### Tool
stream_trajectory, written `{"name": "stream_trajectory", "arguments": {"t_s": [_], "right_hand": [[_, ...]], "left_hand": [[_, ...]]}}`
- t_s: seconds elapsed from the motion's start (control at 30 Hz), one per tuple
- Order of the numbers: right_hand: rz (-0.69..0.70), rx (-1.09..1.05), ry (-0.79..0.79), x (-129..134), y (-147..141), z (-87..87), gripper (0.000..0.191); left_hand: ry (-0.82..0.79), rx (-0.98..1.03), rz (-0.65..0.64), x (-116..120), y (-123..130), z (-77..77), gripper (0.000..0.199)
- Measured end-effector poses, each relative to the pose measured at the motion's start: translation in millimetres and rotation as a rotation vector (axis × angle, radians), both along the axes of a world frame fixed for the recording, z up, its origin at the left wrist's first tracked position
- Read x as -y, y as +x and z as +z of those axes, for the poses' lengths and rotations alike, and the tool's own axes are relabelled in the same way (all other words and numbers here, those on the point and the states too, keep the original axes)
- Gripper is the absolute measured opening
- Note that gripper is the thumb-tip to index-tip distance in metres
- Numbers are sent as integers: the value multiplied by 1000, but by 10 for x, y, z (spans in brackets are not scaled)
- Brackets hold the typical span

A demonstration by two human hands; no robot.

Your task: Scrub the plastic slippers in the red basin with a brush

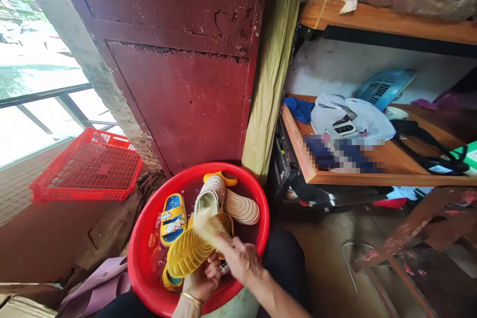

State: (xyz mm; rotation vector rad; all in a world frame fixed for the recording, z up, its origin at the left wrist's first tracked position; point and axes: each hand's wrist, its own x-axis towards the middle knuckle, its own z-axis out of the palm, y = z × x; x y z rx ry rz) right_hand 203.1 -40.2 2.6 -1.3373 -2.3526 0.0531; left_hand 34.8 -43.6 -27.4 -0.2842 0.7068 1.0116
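Observation:
My left hand [201, 278], with a gold bangle on the wrist, is shut on a yellow ridged clog [188, 253] above a red plastic basin [136, 258]. My right hand [242, 258] is shut on a pale-bristled scrubbing brush [210, 226], whose bristles press against the clog's ridged sole. Water and more footwear fill the basin: a yellow-and-blue cartoon slide sandal [173, 218], a pair of cream ridged clogs [219, 199], and a yellow strap [219, 178] partly under them.
A red plastic crate [85, 166] lies left of the basin, before a dark red metal door [175, 59]. A wooden shelf [387, 176] on the right holds a white bag [352, 117] and a blue fan [385, 88]. A lilac item [97, 283] lies at lower left.

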Motion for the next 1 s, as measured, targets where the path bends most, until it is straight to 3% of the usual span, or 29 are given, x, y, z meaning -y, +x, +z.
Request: {"name": "stream_trajectory", "arguments": {"t_s": [0.07, 0.2, 0.3, 0.4, 0.47, 0.57, 0.67, 0.83, 1.0], "right_hand": [[-126, -133, -65, -84, 247, -144, 51], [-100, -463, -148, -181, 513, -341, 52], [-187, -614, -199, -214, 482, -449, 52], [-295, -684, -245, -250, 412, -548, 52], [-320, -704, -259, -268, 383, -596, 53], [-325, -696, -251, -266, 368, -627, 52], [-303, -678, -227, -239, 375, -622, 52], [-279, -637, -223, -214, 391, -619, 56], [-303, -579, -263, -233, 365, -628, 57]], "left_hand": [[-31, 37, 57, 37, -62, 78, 31], [44, -97, 84, 58, -394, 251, 22], [114, -396, 217, -116, -802, 357, 13], [139, -774, 331, -425, -1192, 417, 25], [214, -957, 261, -622, -1342, 409, 39], [306, -1079, 8, -814, -1351, 296, 56], [283, -1241, -172, -879, -1248, 117, 53], [243, -1536, -237, -888, -1312, -33, 39], [474, -2182, -315, -1105, -1531, -44, 47]]}}
